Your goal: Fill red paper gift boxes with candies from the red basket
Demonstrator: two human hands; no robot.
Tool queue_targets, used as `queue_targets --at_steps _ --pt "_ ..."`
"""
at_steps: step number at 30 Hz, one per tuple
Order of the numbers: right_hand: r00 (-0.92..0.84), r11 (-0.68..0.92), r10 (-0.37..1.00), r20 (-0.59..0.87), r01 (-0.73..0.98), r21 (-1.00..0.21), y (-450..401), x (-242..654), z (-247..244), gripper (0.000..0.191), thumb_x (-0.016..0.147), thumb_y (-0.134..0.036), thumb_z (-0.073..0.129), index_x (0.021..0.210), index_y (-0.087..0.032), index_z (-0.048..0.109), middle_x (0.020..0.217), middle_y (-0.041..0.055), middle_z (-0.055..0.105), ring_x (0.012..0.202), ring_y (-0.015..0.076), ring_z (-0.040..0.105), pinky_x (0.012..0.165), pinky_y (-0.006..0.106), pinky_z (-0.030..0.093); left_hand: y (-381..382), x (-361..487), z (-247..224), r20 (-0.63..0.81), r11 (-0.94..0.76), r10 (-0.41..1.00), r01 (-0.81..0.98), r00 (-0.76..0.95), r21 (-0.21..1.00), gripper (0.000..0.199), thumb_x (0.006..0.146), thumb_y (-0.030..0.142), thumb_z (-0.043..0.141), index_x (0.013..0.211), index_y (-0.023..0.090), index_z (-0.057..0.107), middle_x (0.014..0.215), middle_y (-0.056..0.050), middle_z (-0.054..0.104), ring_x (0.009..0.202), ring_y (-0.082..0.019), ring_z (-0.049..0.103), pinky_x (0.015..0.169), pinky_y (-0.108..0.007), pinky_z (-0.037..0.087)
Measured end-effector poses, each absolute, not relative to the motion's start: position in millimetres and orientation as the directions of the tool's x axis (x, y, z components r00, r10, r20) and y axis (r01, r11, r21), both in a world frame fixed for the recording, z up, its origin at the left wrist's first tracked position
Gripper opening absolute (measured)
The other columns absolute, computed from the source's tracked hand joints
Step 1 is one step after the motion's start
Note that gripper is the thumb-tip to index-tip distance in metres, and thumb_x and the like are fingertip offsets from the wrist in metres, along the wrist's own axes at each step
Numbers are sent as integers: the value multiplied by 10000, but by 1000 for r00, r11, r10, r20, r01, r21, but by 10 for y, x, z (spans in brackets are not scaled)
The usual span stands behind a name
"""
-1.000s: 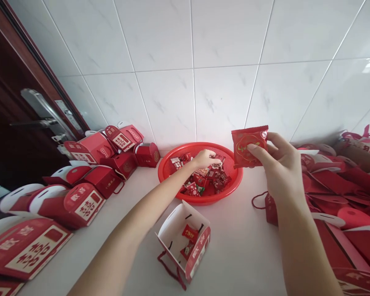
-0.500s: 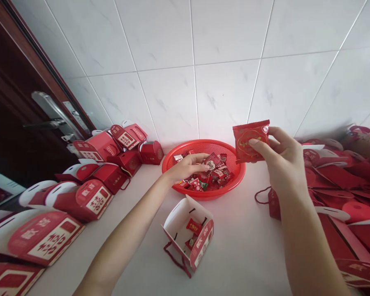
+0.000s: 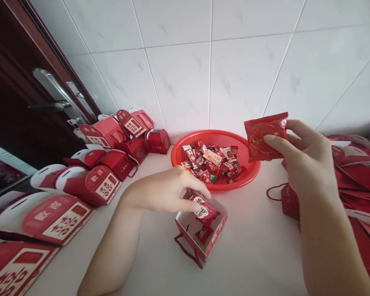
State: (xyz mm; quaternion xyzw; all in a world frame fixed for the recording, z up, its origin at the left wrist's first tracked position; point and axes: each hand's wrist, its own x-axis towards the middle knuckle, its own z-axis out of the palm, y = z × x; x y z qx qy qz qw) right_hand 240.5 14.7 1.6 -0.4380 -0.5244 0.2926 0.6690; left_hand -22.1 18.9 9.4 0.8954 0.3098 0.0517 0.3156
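Between the fingers of my left hand (image 3: 169, 191) is a red wrapped candy (image 3: 205, 209) with a white label, held over the opening of a small box. That box (image 3: 214, 240) stands open on the table, with a dark red cord at its side and small red candy (image 3: 203, 234) inside. Raised to the right, my right hand (image 3: 305, 156) pinches a larger shiny red packet (image 3: 262, 137) with gold print. Behind the box sits a red plastic basket (image 3: 249, 176) with many wrapped candies (image 3: 212, 156) in it.
Closed red and white boxes (image 3: 95, 185) line the left side of the white table (image 3: 160, 263). More red boxes (image 3: 360, 172) lie piled at the right. A tiled wall (image 3: 179, 82) rises behind, and a dark door with a metal handle (image 3: 58, 92) is at the left.
My left hand has moved from the basket toward me and over the open box, bringing a candy. My right hand still holds the packet up. The view has shifted slightly.
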Motion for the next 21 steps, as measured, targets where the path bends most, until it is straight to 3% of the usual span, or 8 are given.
queue_targets --at_steps 7,12,17,21 --pt "300 421 853 426 86 -903 138 2322 9 166 773 -200 748 938 -217 749 737 6 750 589 151 688 597 278 594 65 -62 -48 -225 -639 603 632 765 438 230 800 81 598 845 233 764 728 3 719 632 -149 612 633 -284 388" --pt "288 399 864 413 112 -910 124 2308 31 149 789 -205 736 937 -222 738 731 -8 747 589 144 690 630 279 609 -11 -57 -47 -195 -679 647 673 737 294 256 806 40 542 706 217 698 673 -16 672 644 -172 599 666 -310 397" --pt "250 406 872 422 115 -907 120 2324 25 181 790 -246 755 965 -211 722 755 6 760 651 178 724 648 309 631 -29 -62 -15 -54 -670 721 715 690 199 295 844 34 501 810 217 729 869 -38 662 820 -189 623 739 -300 417" --pt "171 418 888 427 89 -904 118 2354 3 203 799 -263 759 993 -211 723 799 15 772 683 193 737 653 319 638 8 -123 -28 -41 -634 752 738 658 229 294 867 73 508 815 229 751 1018 -37 622 863 -164 617 751 -281 418"
